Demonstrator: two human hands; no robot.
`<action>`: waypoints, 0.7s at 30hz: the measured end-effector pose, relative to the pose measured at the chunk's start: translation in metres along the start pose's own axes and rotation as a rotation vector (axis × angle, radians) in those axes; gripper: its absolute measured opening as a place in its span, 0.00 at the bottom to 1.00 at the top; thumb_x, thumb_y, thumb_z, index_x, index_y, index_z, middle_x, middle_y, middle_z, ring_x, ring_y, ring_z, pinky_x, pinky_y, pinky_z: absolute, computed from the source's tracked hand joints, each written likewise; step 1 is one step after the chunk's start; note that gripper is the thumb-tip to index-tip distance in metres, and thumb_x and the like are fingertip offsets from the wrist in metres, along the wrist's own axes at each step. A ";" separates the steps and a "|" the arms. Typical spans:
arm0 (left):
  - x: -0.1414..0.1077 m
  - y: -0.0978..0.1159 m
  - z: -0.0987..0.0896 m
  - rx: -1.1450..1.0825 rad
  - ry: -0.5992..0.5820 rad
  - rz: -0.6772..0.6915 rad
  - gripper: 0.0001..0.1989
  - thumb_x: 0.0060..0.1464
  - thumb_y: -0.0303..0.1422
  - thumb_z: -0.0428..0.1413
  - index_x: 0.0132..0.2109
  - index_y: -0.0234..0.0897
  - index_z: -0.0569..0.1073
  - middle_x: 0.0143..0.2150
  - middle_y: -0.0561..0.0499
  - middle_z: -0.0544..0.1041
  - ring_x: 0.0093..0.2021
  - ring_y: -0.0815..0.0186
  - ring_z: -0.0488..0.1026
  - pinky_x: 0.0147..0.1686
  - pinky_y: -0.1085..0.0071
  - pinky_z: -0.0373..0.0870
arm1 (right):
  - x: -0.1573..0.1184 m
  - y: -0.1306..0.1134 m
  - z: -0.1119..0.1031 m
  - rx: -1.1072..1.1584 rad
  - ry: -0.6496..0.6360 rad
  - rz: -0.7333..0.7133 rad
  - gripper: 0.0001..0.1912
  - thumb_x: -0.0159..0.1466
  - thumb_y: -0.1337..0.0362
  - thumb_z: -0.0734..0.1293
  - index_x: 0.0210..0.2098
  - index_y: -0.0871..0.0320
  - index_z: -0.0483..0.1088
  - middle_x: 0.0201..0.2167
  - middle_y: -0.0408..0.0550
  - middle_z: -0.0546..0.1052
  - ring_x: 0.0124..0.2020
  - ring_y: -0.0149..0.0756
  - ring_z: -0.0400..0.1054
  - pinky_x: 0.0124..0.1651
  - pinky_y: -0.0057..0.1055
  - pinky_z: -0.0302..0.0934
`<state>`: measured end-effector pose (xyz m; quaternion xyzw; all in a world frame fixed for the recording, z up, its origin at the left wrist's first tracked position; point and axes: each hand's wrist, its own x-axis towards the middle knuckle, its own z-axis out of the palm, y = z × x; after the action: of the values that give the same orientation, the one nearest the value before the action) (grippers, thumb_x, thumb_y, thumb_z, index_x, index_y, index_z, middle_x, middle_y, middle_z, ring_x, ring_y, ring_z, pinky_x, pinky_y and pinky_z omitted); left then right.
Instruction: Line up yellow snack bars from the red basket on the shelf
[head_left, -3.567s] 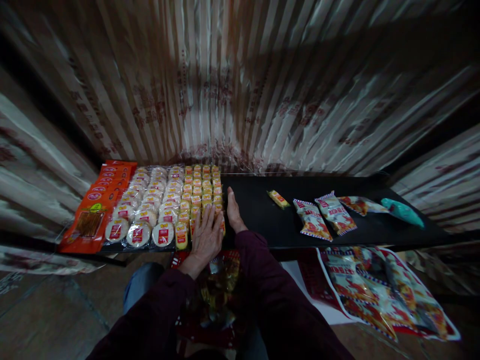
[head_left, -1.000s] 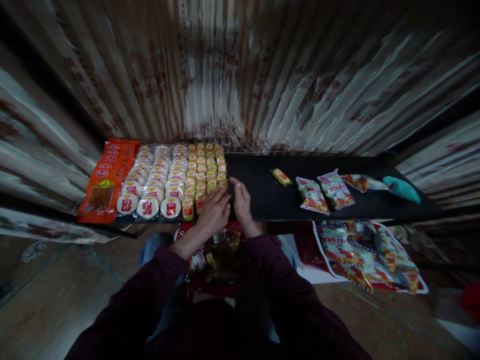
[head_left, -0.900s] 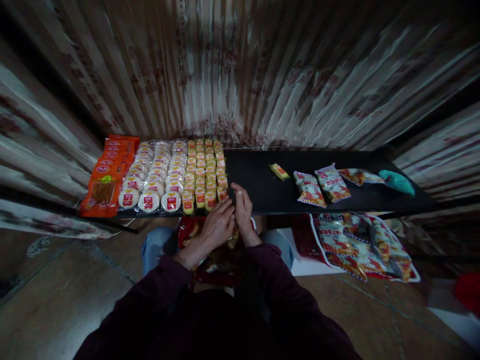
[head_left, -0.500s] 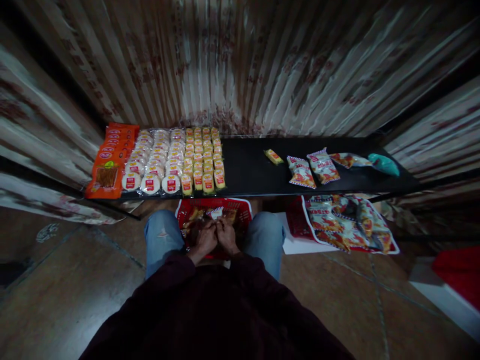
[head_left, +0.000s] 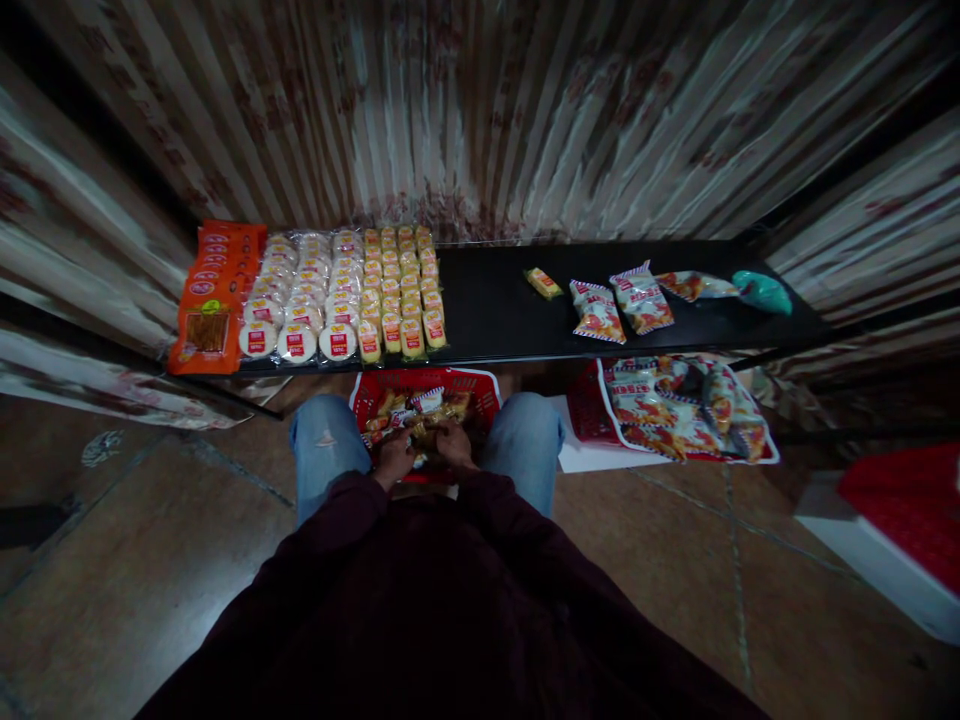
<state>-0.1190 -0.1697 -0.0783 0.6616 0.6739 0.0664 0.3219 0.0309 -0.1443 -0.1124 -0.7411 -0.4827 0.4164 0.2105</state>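
A red basket [head_left: 361, 392] with a white rim sits between my knees, with small wrapped snacks [head_left: 427, 402] inside. My left hand [head_left: 395, 456] reaches into its near left part, and my right hand [head_left: 453, 443] is in the near right part, among the packets. The two hands are apart. Dim light and small size hide what the fingers touch or hold, if anything. Beyond the basket, a black shelf [head_left: 487, 310] bears rows of yellow wrapped cakes [head_left: 391, 333], round white packaged crackers [head_left: 298, 342] and orange packs [head_left: 206, 330].
On the shelf's right lie a single yellow cake [head_left: 542, 283], two snack bags [head_left: 597, 311], another bag [head_left: 697, 286] and a teal packet [head_left: 763, 292]. A second red basket [head_left: 589, 405] full of bags stands below. A red-topped box [head_left: 904, 500] is at far right.
My hands, close together before, have moved apart within the basket, showing more of its packets. The view has tilted down slightly, so the shelf and baskets appear higher.
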 end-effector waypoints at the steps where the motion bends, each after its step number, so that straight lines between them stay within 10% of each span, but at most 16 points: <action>1: 0.000 0.000 0.000 0.007 -0.014 0.021 0.25 0.52 0.25 0.50 0.58 0.38 0.69 0.57 0.47 0.73 0.58 0.63 0.68 0.61 0.65 0.61 | 0.000 0.001 0.001 0.014 -0.027 0.011 0.14 0.56 0.63 0.63 0.40 0.50 0.76 0.41 0.45 0.79 0.48 0.44 0.72 0.55 0.41 0.63; 10: -0.002 -0.001 0.002 -0.058 -0.069 0.188 0.28 0.53 0.21 0.46 0.61 0.35 0.67 0.63 0.47 0.67 0.64 0.68 0.62 0.65 0.69 0.55 | -0.002 0.003 0.006 -0.025 -0.059 -0.095 0.17 0.56 0.64 0.66 0.45 0.55 0.74 0.47 0.50 0.77 0.52 0.45 0.69 0.58 0.39 0.59; 21: 0.018 -0.012 0.017 -0.695 -0.114 -0.127 0.31 0.46 0.20 0.53 0.60 0.37 0.67 0.61 0.44 0.70 0.61 0.59 0.65 0.61 0.62 0.60 | -0.002 0.004 0.013 -0.110 -0.079 -0.220 0.26 0.55 0.68 0.66 0.55 0.61 0.68 0.51 0.55 0.74 0.53 0.44 0.68 0.59 0.37 0.59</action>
<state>-0.1187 -0.1597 -0.1045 0.4720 0.6317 0.2348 0.5683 0.0217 -0.1491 -0.1218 -0.6772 -0.5910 0.3927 0.1946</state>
